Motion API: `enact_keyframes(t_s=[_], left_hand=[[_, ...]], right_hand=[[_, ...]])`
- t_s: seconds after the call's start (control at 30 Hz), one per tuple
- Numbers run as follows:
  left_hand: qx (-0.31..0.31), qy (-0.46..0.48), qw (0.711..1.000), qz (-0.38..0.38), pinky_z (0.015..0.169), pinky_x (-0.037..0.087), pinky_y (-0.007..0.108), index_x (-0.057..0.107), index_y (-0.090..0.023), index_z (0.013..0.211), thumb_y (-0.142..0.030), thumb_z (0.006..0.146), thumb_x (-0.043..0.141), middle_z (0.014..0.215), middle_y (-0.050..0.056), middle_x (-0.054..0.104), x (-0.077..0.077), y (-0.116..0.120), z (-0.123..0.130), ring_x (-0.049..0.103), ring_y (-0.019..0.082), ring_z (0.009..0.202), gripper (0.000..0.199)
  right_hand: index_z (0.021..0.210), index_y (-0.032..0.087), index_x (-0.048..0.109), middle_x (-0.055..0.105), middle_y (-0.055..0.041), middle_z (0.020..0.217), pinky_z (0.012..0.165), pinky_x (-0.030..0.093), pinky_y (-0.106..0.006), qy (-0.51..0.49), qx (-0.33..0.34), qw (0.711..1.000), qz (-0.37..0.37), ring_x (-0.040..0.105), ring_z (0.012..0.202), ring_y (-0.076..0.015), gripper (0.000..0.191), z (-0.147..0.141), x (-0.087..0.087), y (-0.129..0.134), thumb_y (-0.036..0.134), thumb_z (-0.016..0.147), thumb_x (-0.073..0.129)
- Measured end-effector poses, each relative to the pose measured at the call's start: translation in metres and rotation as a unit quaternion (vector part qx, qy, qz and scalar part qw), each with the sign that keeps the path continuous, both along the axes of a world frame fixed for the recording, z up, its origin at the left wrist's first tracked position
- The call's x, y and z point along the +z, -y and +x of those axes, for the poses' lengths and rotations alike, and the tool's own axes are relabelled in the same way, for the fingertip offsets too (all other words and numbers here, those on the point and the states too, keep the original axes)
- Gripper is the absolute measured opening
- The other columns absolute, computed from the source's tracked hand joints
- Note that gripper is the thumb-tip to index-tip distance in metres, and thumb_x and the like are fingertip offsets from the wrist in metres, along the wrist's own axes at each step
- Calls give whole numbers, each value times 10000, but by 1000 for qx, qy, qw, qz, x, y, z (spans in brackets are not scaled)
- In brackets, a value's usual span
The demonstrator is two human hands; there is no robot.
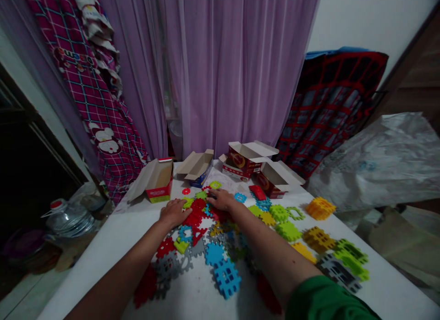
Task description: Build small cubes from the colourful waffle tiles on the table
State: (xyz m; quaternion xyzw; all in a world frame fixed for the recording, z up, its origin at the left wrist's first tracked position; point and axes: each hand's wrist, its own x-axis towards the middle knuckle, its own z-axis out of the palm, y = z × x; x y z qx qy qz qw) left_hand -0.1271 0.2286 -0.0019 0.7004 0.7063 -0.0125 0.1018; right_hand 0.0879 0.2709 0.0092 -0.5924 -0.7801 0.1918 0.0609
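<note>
Toothed plastic building pieces in red, blue, green, yellow and grey lie in a loose pile on the white table. My left hand rests at the left of the pile, its fingers stretched over a red piece and close to a light green one. My right hand reaches into the far side of the pile, fingers apart and pointing left, beside a small green piece. What lies under its palm is hidden. Nearer to me are a blue windowed piece and a grey piece.
Open cardboard boxes stand along the table's back: a red one, a blue one and several dark red ones. Stacked yellow, green and grey pieces lie at right. A water jug stands left, off the table.
</note>
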Motion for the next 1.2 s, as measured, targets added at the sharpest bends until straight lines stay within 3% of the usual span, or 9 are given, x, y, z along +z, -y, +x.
enact_keyframes(t_s=[0.2,0.33,0.4,0.53,0.7,0.87,1.03,1.13,1.2], left_hand=[[-19,-5,1000,19,1078,402,434,525,-197,1402,-521,875,448,1495,138,485,-5,17,-24,455,309,1371,623],[-36,10,999,36,1107,372,382,507,-175,1415,-534,882,435,1507,145,468,-7,27,-36,464,281,1369,647],[-35,7,999,38,1120,358,389,474,-179,1443,-545,884,424,1533,144,430,-9,32,-38,442,283,1387,670],[-26,4,999,45,1134,347,410,460,-191,1457,-537,883,425,1556,137,393,-15,42,-39,404,285,1412,671],[-22,1,996,82,1133,340,449,475,-222,1444,-518,888,433,1558,126,392,-20,53,-43,387,293,1420,632],[-17,-4,995,103,1130,343,470,498,-220,1431,-503,883,446,1550,133,404,-9,66,-45,394,305,1415,619],[-52,10,992,116,1131,334,485,494,-235,1436,-459,873,471,1540,114,424,9,87,-26,400,316,1409,607],[-76,36,988,131,1130,336,495,497,-251,1432,-428,871,488,1532,97,440,14,106,-6,404,313,1404,589],[-94,67,982,152,1132,344,488,510,-258,1419,-413,872,493,1516,80,466,13,122,8,421,299,1391,568]], right_hand=[[1466,321,455,534,-10,1458,1068,394,-275,-49,41,998,25,503,1313,-181,555,-16,17,23,523,951,502],[1378,229,532,570,-117,1367,1024,453,-376,-1,-76,997,6,561,1223,-230,424,28,33,27,406,995,488],[1267,189,575,590,-88,1276,902,534,-432,35,-124,991,-28,616,1072,-213,374,56,36,29,384,949,599],[1262,185,577,594,-86,1266,892,539,-427,78,-152,982,-87,620,1059,-210,370,83,31,36,381,949,600],[1258,193,580,593,-84,1268,895,538,-422,69,-141,984,-84,618,1063,-209,362,64,25,43,381,949,599],[1259,195,582,592,-89,1276,905,533,-424,18,-132,991,-34,616,1071,-209,358,39,32,57,380,953,593],[1316,250,612,638,-73,1320,1011,451,-338,-52,-124,990,43,585,1214,-238,388,40,58,103,338,950,517],[1232,280,677,693,-11,1244,985,460,-302,-98,-128,983,84,625,1153,-214,357,74,69,151,343,936,487],[1179,251,703,729,-24,1156,931,489,-301,-124,-153,974,110,664,1056,-205,377,113,64,189,344,945,422]])
